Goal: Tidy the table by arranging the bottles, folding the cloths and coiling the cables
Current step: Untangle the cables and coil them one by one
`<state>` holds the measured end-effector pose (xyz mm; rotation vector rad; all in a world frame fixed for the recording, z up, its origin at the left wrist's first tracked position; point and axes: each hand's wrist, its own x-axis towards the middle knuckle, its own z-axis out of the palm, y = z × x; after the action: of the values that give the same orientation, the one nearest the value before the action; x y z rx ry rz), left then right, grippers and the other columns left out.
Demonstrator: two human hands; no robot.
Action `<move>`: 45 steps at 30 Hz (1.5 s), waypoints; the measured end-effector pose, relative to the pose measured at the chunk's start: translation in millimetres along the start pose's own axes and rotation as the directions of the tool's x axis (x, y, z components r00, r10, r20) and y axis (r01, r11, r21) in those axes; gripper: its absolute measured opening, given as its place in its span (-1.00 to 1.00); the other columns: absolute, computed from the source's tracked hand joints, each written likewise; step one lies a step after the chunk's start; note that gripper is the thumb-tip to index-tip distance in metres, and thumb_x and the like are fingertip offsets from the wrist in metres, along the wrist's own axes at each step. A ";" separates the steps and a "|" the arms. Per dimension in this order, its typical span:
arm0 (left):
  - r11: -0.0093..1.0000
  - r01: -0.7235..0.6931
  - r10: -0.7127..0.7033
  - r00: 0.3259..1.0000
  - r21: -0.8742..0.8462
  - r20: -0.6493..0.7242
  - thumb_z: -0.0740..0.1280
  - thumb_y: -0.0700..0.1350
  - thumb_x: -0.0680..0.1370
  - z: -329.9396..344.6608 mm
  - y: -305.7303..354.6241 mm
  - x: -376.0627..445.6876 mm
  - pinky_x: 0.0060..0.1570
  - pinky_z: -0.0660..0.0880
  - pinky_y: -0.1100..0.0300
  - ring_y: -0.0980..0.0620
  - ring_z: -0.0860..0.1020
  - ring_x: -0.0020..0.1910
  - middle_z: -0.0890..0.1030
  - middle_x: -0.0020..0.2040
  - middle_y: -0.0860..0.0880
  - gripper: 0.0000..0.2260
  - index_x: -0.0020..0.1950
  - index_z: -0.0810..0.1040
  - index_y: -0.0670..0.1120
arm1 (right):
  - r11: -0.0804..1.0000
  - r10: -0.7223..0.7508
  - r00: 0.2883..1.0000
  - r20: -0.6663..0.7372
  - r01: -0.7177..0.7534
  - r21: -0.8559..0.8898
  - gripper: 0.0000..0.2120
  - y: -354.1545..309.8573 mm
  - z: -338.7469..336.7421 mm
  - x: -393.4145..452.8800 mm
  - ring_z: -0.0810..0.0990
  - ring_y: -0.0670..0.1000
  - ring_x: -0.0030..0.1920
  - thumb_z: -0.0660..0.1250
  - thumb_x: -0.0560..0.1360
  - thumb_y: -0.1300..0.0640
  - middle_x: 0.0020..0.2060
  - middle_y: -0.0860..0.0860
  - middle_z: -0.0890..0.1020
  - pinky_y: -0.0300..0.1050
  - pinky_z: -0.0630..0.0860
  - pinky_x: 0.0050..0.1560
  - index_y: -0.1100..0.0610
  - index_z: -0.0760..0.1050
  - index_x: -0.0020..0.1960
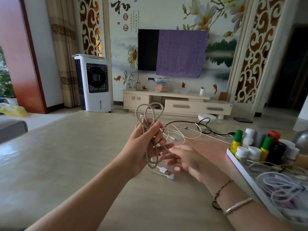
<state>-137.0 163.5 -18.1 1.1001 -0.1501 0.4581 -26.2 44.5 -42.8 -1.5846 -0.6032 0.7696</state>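
Mid-frame, left hand (143,145) grips the looped beige cable (150,130); right hand (186,160), blurry, fingers loosely out beside its lower strands.

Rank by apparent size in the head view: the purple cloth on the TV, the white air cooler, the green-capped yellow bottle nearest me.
1. purple cloth
2. white air cooler, somewhat smaller
3. green-capped yellow bottle, smallest, despite being nearest the camera

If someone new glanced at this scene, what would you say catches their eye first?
Probably the beige cable, looped and gripped upright in the left hand at the centre, with the right hand blurred beside its lower end. Next, the cluster of bottles standing in the white tray at the right, and the loose black cable lying on the table beyond the hands.
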 end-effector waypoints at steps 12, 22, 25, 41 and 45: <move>0.984 0.149 -0.102 0.919 0.097 -0.381 0.28 -0.12 0.61 -10.3 -17.0 4.4 -0.41 0.52 0.17 0.09 0.42 -0.50 0.41 -0.47 0.00 -0.87 -0.08 0.47 -0.16 | 0.974 -0.087 0.982 -0.169 0.119 0.192 -0.96 -9.1 -17.4 -7.7 0.52 -0.04 -0.52 0.21 0.55 0.32 -0.20 0.17 0.70 -0.29 0.27 -0.60 0.28 0.43 -0.02; 0.954 0.151 -0.050 0.934 0.261 -0.354 0.30 -0.10 0.60 -0.1 -24.4 -4.1 -0.44 0.47 0.25 0.08 0.59 -0.37 0.64 -0.21 -0.05 -0.83 0.05 0.56 -0.19 | 0.921 -0.371 0.927 -0.048 0.361 -0.144 -0.90 -9.8 8.9 -16.8 0.40 -0.06 -0.55 0.30 0.56 0.28 -0.34 0.09 0.68 -0.26 0.28 -0.56 0.23 0.42 -0.11; 0.968 0.154 -0.091 0.951 0.199 -0.295 0.28 -0.08 0.61 2.3 -23.8 -5.1 -0.41 0.47 0.30 0.11 0.59 -0.33 0.64 -0.22 -0.02 -0.78 0.10 0.59 -0.20 | 0.911 -0.395 0.915 -0.085 0.379 -0.161 -0.84 -7.6 13.3 -15.6 0.41 -0.06 -0.57 0.31 0.55 0.29 -0.44 0.01 0.62 -0.26 0.25 -0.58 0.21 0.41 -0.19; 0.959 0.194 -0.123 0.942 0.206 -0.313 0.33 -0.14 0.57 -1.0 -21.5 -6.1 -0.40 0.51 0.25 0.00 0.65 -0.30 0.64 -0.17 -0.08 -0.90 0.02 0.52 -0.16 | 0.699 -0.634 0.770 -0.068 0.533 -0.477 -0.86 -1.7 7.9 -15.9 0.61 -0.04 -0.44 0.43 0.47 0.16 -0.22 -0.10 0.65 -0.12 0.56 -0.37 -0.02 0.50 -0.18; 0.926 0.197 -0.088 0.943 0.323 -0.321 0.32 -0.13 0.58 -1.0 -19.8 -4.1 -0.42 0.50 0.24 -0.02 0.66 -0.32 0.64 -0.21 -0.04 -0.90 0.01 0.49 -0.16 | 0.712 -0.605 0.795 -0.047 0.514 -0.478 -0.88 -4.6 3.2 -16.4 0.51 -0.11 -0.34 0.42 0.46 0.20 -0.32 -0.21 0.61 -0.33 0.41 -0.33 0.00 0.53 -0.15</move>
<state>-132.3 155.9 -36.3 1.3651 0.2934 0.5268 -39.1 34.9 -36.1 -1.7189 -1.1067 -0.0097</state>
